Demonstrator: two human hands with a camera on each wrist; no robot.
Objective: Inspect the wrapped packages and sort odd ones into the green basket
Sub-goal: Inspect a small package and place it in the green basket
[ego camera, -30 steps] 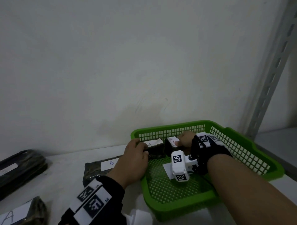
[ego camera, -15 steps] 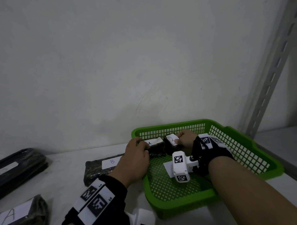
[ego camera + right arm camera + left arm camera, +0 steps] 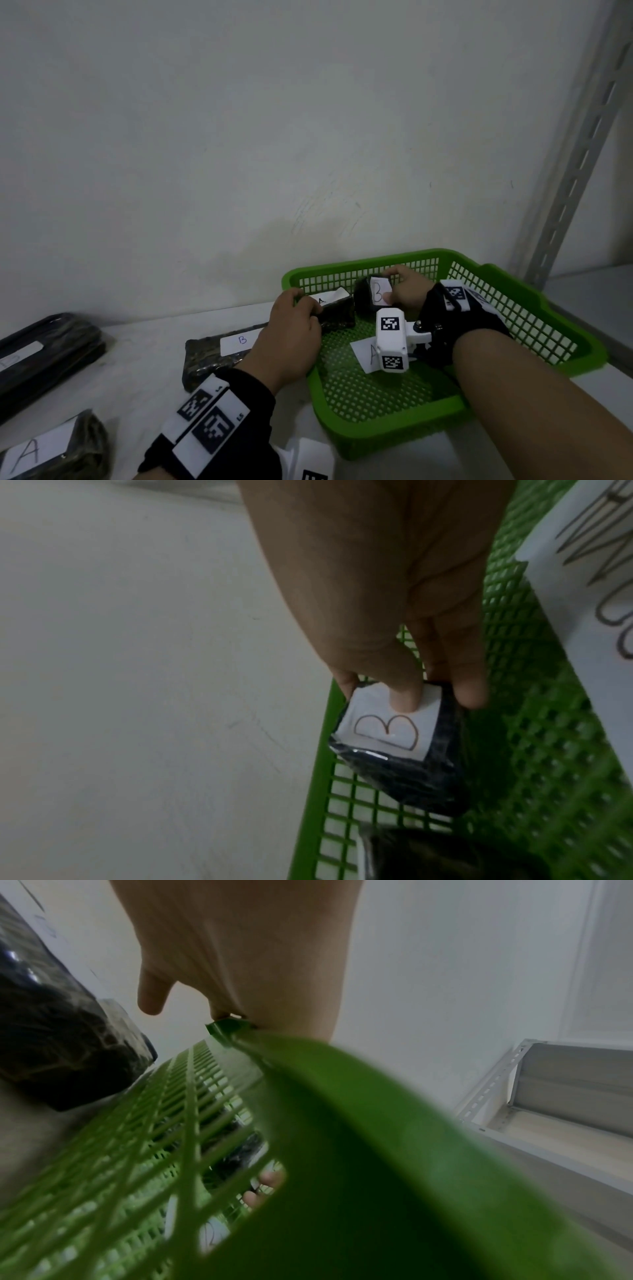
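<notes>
The green basket (image 3: 513,301) stands on the shelf at the right. Inside it, near the back wall, my right hand (image 3: 397,291) pinches a small dark wrapped package (image 3: 364,298) with a white "B" label; the thumb (image 3: 405,696) presses on the label of that B package (image 3: 404,772). My left hand (image 3: 305,311) reaches over the basket's left rim (image 3: 342,1110) and grips the end of a dark package labelled "A" (image 3: 337,310). Its fingertips are hidden in the left wrist view.
A white paper marked "A" (image 3: 364,353) lies on the basket floor. On the shelf to the left lie a long "B" package (image 3: 219,353), a black package (image 3: 44,346) and an "A" package (image 3: 44,448). A slotted metal upright (image 3: 579,164) rises at the right.
My right hand has tipped the B package up a little, so its label faces me more. The left hand has stayed on the A package.
</notes>
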